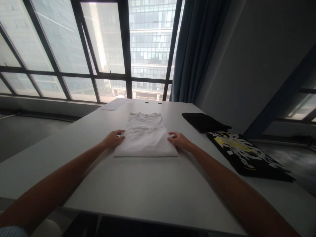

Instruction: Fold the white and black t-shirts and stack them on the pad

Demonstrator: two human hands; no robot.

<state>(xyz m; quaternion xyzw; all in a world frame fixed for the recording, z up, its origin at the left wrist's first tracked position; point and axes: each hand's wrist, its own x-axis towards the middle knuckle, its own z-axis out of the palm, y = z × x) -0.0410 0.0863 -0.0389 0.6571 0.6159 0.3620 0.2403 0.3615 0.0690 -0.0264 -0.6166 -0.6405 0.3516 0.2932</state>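
Observation:
A white T-shirt point(148, 141) lies folded into a neat rectangle on the white table, its neckline at the far end and a straight fold nearest me. At its left edge, my left hand point(114, 139) is closed on the cloth, thumb and fingers at the side. My right hand point(180, 141) grips the opposite edge in the same way, level with the left. Some of the fingertips are hard to make out against the fabric.
On the right of the table point(148, 187) lie a folded black cloth point(204, 122) and a black garment with a white and yellow print point(244, 153). A thin white sheet point(116, 104) lies at the far left. Windows and a blue curtain point(197, 49) stand beyond.

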